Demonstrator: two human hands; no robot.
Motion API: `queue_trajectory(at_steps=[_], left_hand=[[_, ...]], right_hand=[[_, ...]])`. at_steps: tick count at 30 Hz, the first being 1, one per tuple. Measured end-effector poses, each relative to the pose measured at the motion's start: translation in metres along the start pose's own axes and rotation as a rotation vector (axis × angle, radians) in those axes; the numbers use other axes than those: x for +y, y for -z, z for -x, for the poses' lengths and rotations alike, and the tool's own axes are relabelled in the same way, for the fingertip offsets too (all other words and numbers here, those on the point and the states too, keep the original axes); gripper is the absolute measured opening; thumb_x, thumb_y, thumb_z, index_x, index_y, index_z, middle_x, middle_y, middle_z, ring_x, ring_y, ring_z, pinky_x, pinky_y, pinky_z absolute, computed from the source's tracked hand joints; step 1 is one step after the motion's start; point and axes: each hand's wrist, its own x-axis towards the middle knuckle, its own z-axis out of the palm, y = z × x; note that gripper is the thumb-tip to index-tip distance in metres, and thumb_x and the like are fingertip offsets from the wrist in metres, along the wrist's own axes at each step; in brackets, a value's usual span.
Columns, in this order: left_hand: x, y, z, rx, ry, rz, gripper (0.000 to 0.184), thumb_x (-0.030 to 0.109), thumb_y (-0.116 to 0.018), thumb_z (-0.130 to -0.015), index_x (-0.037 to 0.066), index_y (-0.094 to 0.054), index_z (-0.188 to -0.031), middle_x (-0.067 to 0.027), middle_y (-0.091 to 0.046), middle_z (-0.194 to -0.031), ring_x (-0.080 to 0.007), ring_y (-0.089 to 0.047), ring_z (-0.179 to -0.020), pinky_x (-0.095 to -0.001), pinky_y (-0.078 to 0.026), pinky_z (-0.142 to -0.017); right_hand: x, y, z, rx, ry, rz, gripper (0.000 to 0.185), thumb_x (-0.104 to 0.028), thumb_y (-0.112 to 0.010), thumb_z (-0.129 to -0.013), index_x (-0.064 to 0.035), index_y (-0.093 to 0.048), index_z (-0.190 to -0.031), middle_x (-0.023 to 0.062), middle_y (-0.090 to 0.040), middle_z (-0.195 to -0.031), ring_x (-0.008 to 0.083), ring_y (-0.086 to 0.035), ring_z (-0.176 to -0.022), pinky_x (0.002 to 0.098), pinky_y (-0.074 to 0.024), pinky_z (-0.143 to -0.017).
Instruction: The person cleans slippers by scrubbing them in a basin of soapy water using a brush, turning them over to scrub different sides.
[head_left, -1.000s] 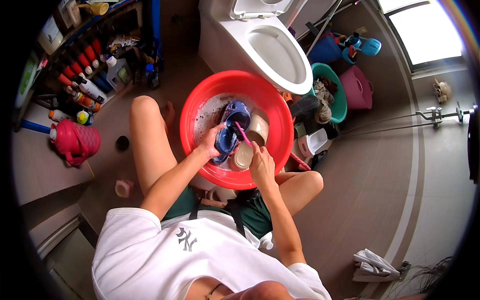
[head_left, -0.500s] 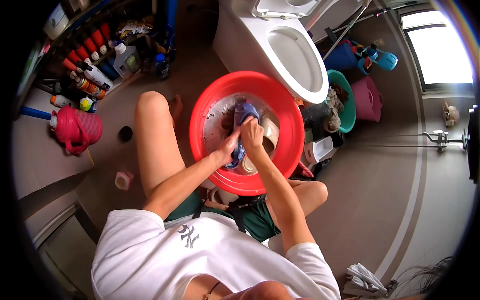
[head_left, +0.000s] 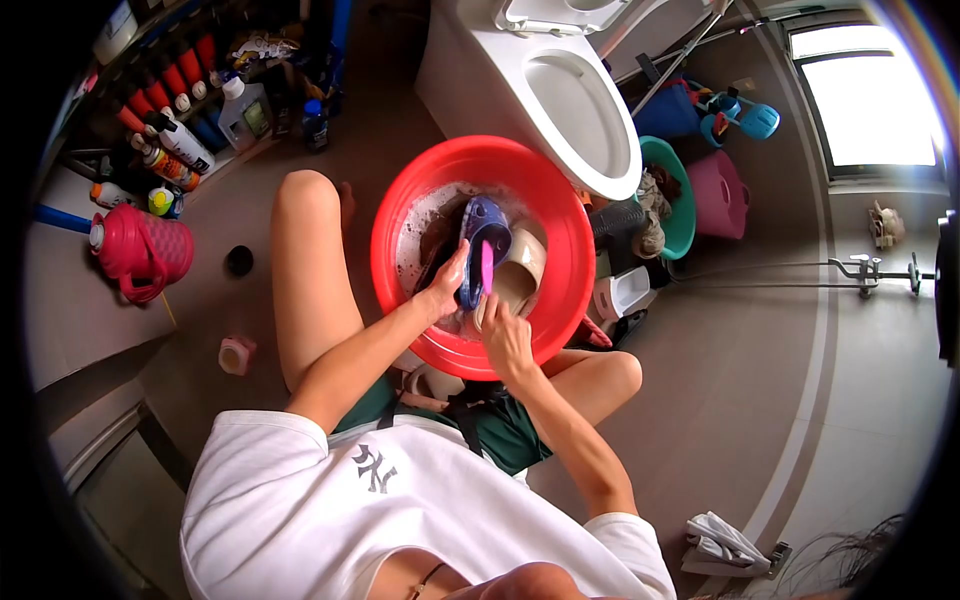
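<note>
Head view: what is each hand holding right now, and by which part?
Left hand: the blue clog, by its left side. Right hand: the pink brush, by the end nearest the person.

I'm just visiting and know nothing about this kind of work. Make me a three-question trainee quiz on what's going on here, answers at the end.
1. Multiple choice: where in the picture is the window? A) lower left B) upper right C) lower right
2. True or false: the right hand holds the pink tool.
3. Fill in the blank: over the red basin, the left hand grips a ____ shoe.

Key: 1. B; 2. True; 3. blue
</note>
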Motion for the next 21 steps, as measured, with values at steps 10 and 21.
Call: queue_trajectory(at_steps=[10,21], left_hand=[[-0.018,0.007,-0.014,0.118,-0.053,-0.006,0.060,0.056,-0.045,-0.093,0.010,-0.049,-0.130,-0.0032,-0.055,-0.127,-0.0172,-0.053,-0.114,-0.0341,-0.043,-0.097],[0.001,0.002,-0.010,-0.016,0.004,0.037,0.062,0.070,-0.039,-0.088,0.020,-0.051,-0.123,-0.0060,-0.063,-0.104,-0.0215,-0.063,-0.089,-0.0409,-0.054,-0.067]], right_hand=[[0.011,-0.055,-0.040,0.143,-0.139,0.231,0.007,-0.006,-0.050,-0.089,-0.0005,-0.053,-0.086,0.0086,-0.057,-0.065,0.0218,-0.064,-0.053,0.0317,-0.0511,-0.044],[0.048,-0.082,-0.128,0.094,-0.099,0.069,0.013,-0.012,-0.050,-0.088,-0.0005,-0.055,-0.089,0.0163,-0.063,-0.077,0.0302,-0.067,-0.065,0.0373,-0.0539,-0.055]])
